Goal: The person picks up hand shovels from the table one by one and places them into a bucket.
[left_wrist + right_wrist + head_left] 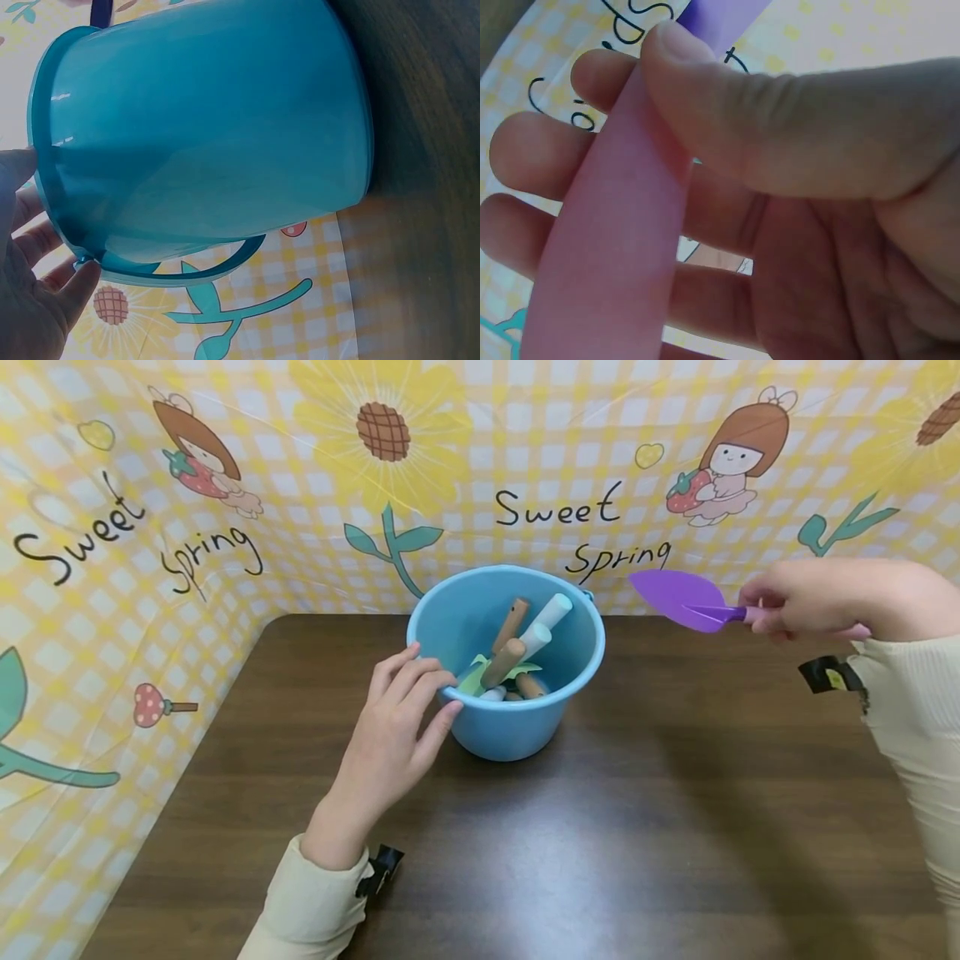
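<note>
A light blue bucket [510,731] stands upright on the table. My left hand [393,718] grips its rim at the near left, and the left wrist view shows the thumb against the outside of the bucket [217,127]. Up and to the right, my right hand [832,597] holds a toy trowel with a purple blade [682,600] in the air, apart from the bucket. Its pink handle [619,225] lies between thumb and fingers in the right wrist view. Inside the bucket lean brown rods [504,662] and pale blue rods [553,610], with green leaf-shaped pieces; their lower ends are partly hidden.
The dark wooden table [600,843] ends at the back against a yellow checked cloth [510,452] printed with flowers and girls. The cloth also runs along the left side. A bucket handle [225,271] hangs at the bucket's side.
</note>
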{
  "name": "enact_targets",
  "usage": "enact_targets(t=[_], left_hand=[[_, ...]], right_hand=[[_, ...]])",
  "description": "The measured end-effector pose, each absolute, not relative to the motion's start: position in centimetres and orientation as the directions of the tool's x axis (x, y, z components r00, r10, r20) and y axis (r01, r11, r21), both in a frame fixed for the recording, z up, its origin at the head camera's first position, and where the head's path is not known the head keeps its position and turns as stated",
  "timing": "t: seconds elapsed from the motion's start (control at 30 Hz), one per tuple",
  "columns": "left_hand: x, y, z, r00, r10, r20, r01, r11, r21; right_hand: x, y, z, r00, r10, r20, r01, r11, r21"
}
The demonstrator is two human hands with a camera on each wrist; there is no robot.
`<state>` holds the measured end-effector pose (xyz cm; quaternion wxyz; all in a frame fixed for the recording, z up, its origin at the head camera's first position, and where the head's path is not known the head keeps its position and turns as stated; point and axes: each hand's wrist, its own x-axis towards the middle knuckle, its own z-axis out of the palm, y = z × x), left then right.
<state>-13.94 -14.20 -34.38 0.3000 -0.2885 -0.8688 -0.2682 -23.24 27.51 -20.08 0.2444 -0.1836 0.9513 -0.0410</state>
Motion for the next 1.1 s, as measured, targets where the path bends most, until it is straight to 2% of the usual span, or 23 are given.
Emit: enact_targets(t=[0.43,0.8,1.1], left_hand=[[-13.9,-14.2,-34.4,-0.661,0.339,0.67,0.655,0.695,0.295],[-13.9,-14.3,-34.4,-0.657,0.342,0.671,0.659,0.694,0.291],[-13.9,-14.3,-34.4,-0.66,0.339,0.67,0.656,0.694,0.295]], right_hand=[[-25.9,22.1,-17.6,-0.764,-0.41,-0.499,-0.382,0.91,-0.164],[-26.4,18.1,-16.7,-0.758,-0.416,-0.503,-0.43,0.898,-0.095],[-26.7,14.5,-15.9,-0.743,-0.365,-0.56,-0.381,0.92,-0.095]])
